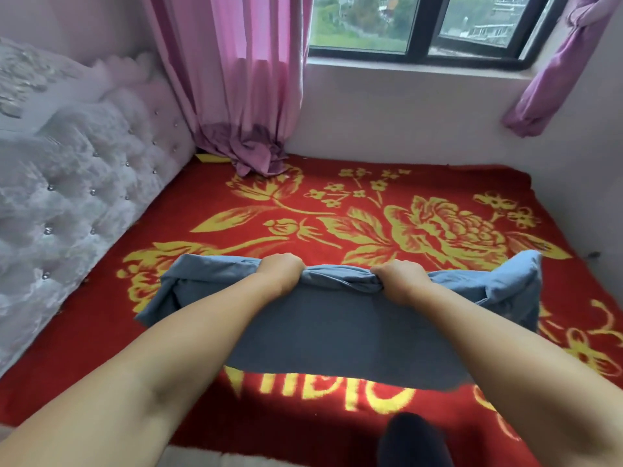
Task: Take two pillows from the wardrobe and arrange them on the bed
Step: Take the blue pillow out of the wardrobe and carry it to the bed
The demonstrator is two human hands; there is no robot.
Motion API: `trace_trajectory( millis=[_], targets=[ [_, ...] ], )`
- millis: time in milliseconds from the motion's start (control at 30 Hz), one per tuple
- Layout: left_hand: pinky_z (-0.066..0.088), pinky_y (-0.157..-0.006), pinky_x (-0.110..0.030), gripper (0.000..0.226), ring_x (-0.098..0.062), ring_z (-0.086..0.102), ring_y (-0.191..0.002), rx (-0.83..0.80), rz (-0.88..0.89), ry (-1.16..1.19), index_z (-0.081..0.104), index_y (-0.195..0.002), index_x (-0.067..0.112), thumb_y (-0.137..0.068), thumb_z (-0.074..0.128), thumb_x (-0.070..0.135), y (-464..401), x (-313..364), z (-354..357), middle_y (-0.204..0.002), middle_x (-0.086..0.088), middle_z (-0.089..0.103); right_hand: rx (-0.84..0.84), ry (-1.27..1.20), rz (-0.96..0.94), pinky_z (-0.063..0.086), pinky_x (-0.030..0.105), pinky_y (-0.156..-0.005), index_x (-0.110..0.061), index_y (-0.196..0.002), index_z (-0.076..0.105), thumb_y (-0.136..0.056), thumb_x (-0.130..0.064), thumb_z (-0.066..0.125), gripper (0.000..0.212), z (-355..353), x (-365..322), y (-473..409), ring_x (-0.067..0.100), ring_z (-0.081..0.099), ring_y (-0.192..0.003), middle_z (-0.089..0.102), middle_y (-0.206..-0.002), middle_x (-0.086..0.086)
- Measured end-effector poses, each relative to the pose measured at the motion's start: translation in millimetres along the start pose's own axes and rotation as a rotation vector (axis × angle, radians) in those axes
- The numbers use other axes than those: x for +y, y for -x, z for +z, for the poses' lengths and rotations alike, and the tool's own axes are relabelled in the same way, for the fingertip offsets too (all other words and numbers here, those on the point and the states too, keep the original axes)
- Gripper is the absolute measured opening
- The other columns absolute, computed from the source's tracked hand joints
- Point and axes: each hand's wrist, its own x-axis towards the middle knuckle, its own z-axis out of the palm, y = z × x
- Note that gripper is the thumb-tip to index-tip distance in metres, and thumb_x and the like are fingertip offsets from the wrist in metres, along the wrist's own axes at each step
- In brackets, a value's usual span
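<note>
A blue-grey pillow (pixel 337 335) hangs above the bed in front of me, held by its bunched top edge. My left hand (pixel 281 269) grips that edge left of centre. My right hand (pixel 399 281) grips it right of centre. The pillow's loose corners flop out to the left and right. Under it lies the bed (pixel 371 214), covered by a red blanket with yellow flowers. I see only this one pillow; the wardrobe is out of view.
A white tufted headboard (pixel 77 197) runs along the bed's left side. A pink curtain (pixel 236 96) hangs down onto the far left corner of the bed. A window (pixel 421 25) and a wall bound the far side. A dark object (pixel 414 439) sits at the bottom edge.
</note>
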Motion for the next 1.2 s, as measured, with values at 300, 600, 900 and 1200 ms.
trace_trajectory(
  millis=[300, 600, 900, 1200],
  targets=[
    [0.049, -0.085, -0.036, 0.029, -0.030, 0.063, -0.106, -0.047, -0.167, -0.039, 0.068, -0.108, 0.018, -0.089, 0.048, 0.011, -108.2, -24.8, -32.3, -0.114, -0.006, 0.068, 0.031, 0.015, -0.144, 0.037, 0.030, -0.066, -0.023, -0.087, 0.053, -0.085, -0.014, 0.048, 0.011, -17.2, 37.5, -143.0, 0.029, 0.063, -0.097, 0.066, -0.106, 0.006],
    [0.049, -0.084, -0.036, 0.028, -0.031, 0.062, -0.107, -0.213, -0.322, -0.058, 0.067, -0.110, 0.012, -0.089, 0.049, 0.006, -248.4, -0.9, -62.0, -0.116, -0.009, 0.066, -0.049, -0.046, -0.274, 0.037, 0.029, -0.065, -0.022, -0.069, 0.039, -0.087, -0.019, 0.048, 0.020, -10.9, 117.9, -277.3, 0.029, 0.061, -0.087, 0.064, -0.096, 0.007],
    [0.051, -0.083, -0.037, 0.030, -0.030, 0.064, -0.103, -0.163, -0.338, -0.059, 0.067, -0.110, 0.015, -0.088, 0.049, 0.005, -272.7, -26.9, -110.6, -0.112, -0.007, 0.067, 0.015, 0.021, -0.359, 0.036, 0.029, -0.064, -0.021, -0.058, 0.030, -0.088, -0.025, 0.048, 0.035, -66.8, 122.7, -329.1, 0.026, 0.048, -0.075, 0.067, -0.101, 0.008],
    [0.048, -0.079, -0.035, 0.039, -0.030, 0.062, -0.105, -0.163, -0.264, -0.036, 0.065, -0.112, 0.014, -0.086, 0.043, -0.004, -304.1, -109.2, -105.6, -0.115, -0.009, 0.065, 0.007, 0.103, -0.318, 0.035, 0.028, -0.064, -0.022, -0.075, 0.043, -0.086, -0.013, 0.048, 0.015, -88.7, 67.2, -384.1, 0.027, 0.061, -0.088, 0.066, -0.102, 0.007]
  ],
)
